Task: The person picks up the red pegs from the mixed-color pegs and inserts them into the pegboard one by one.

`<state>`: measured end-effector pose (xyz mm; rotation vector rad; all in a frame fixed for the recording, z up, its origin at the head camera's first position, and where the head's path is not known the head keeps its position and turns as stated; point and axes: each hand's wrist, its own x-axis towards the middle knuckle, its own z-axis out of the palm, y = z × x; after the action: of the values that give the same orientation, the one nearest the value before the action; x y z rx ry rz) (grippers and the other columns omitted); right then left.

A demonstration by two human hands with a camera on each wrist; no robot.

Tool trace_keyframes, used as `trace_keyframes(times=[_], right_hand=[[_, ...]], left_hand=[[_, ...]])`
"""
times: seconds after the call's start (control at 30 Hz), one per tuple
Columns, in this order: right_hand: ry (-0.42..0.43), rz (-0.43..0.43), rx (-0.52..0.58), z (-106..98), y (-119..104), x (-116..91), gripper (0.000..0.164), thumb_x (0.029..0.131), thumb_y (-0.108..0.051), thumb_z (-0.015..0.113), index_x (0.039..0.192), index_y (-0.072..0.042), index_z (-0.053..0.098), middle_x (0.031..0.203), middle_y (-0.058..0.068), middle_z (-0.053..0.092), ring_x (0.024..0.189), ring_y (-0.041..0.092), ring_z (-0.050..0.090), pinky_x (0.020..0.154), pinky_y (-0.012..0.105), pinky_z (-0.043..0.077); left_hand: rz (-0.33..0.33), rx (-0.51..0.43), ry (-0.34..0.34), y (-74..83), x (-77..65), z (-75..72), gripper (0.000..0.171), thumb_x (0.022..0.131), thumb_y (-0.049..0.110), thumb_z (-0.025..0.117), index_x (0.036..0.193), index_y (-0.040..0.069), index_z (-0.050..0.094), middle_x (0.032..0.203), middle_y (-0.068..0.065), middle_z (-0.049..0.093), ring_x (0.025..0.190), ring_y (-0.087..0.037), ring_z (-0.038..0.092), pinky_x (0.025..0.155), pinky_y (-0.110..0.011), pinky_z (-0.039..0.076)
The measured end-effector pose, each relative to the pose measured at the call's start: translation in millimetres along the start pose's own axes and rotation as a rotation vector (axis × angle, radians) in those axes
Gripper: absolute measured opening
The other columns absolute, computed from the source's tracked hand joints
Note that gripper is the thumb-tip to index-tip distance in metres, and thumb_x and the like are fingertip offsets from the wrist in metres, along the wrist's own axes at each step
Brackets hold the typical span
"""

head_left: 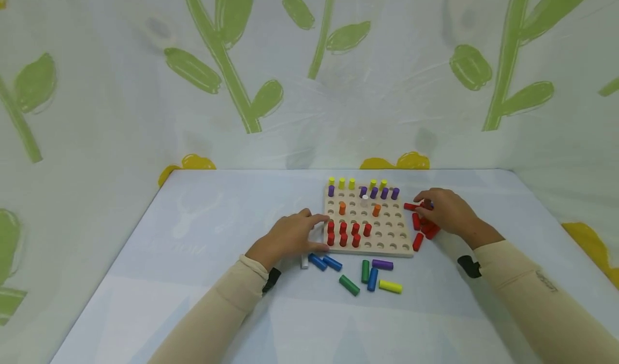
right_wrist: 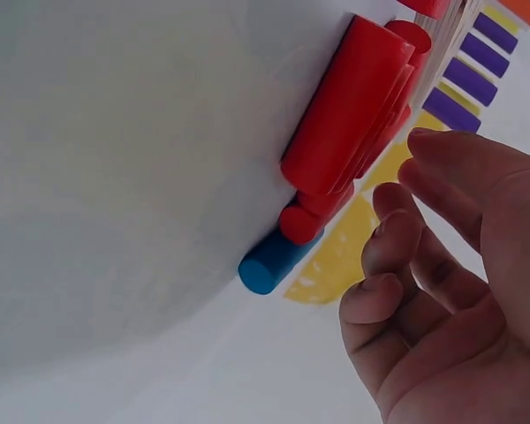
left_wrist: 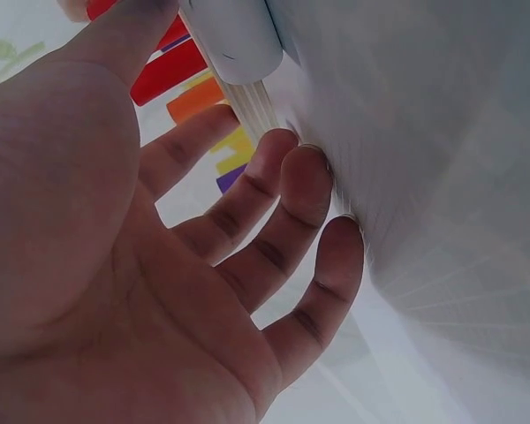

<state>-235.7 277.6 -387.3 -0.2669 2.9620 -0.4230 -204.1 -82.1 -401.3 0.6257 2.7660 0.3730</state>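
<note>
A wooden pegboard [head_left: 382, 253] lies on the table, with red, orange, purple, yellow and white pegs standing in some of its holes. At its near left corner is my left hand [head_left: 290, 237], thumb and forefinger spread along the edge; the left wrist view shows its fingers [left_wrist: 305, 185] bent loosely with nothing in them. My right hand [head_left: 450, 211] hovers by a pile of loose red pegs [head_left: 418, 241] right of the board. In the right wrist view its fingers [right_wrist: 393, 234] are relaxed, apart from the red pegs [right_wrist: 344, 106] and a blue peg [right_wrist: 263, 269].
In front of the board lie loose pegs: blue [head_left: 332, 263], green [head_left: 349, 285], purple [head_left: 382, 264] and yellow [head_left: 390, 286]. A white peg [head_left: 304, 262] lies beside the left hand. A flower-printed cloth wall [head_left: 387, 111] rises behind the table.
</note>
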Motion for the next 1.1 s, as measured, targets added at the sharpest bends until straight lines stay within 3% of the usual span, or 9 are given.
trace_keyframes(times=[0.27,0.63,1.1], right_hand=[[-0.041,0.034,-0.025,0,-5,12,0.032,0.092,-0.020,0.071,0.119,-0.002,0.069,0.099,0.016,0.066,0.086,0.025,0.056,0.074,0.037,0.055],[-0.049,0.012,-0.061,4,-6,22,0.027,0.091,-0.020,0.072,0.112,-0.003,0.072,0.095,0.014,0.062,0.081,0.023,0.055,0.066,0.030,0.052],[-0.079,0.016,-0.057,4,-5,27,0.029,0.092,-0.018,0.071,0.114,0.001,0.071,0.097,0.015,0.065,0.080,0.022,0.056,0.066,0.028,0.052]], left_hand=[[0.014,0.007,0.012,-0.5,1.4,1.5,0.075,0.082,0.059,0.075,0.147,0.034,0.048,0.133,-0.009,0.058,0.105,-0.023,0.062,0.095,-0.045,0.054],[0.000,0.009,0.013,-2.2,0.4,3.6,0.075,0.081,0.061,0.074,0.147,0.034,0.048,0.132,-0.009,0.058,0.102,-0.022,0.061,0.094,-0.046,0.054],[-0.011,-0.005,0.006,-1.8,1.0,3.6,0.075,0.081,0.061,0.075,0.147,0.036,0.048,0.133,-0.009,0.058,0.102,-0.023,0.062,0.094,-0.046,0.054]])
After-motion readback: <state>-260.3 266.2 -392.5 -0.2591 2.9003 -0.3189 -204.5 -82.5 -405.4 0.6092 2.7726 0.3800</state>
